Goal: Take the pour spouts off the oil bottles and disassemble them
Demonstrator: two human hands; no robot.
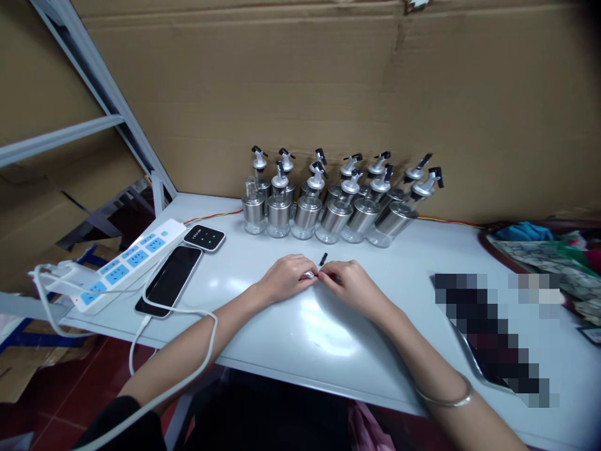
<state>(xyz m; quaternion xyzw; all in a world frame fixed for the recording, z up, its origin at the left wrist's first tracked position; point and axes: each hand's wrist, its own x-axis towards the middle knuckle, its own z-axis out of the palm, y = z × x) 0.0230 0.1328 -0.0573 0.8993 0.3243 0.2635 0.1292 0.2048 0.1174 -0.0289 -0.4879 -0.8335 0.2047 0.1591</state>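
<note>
My left hand (290,277) is closed around a small silver piece (309,274), which looks like a pour spout; most of it is hidden by the fingers. Fingertips of my right hand (346,280) pinch together right at the end of that piece, and what they grip is too small to make out. Just beyond both hands, a small black flip lever (323,259) lies on the table. Behind it stand two rows of glass bottles with steel sleeves (307,216), most topped by silver spouts with black levers. The front-left bottle (254,210) has an open neck without a spout.
On the left of the table (263,338) are a white power strip (131,266), a phone (169,282) and a small black device (204,238). A white cable (213,338) crosses my left forearm. A pixelated dark object (488,332) lies right. Cardboard (305,81) backs the table.
</note>
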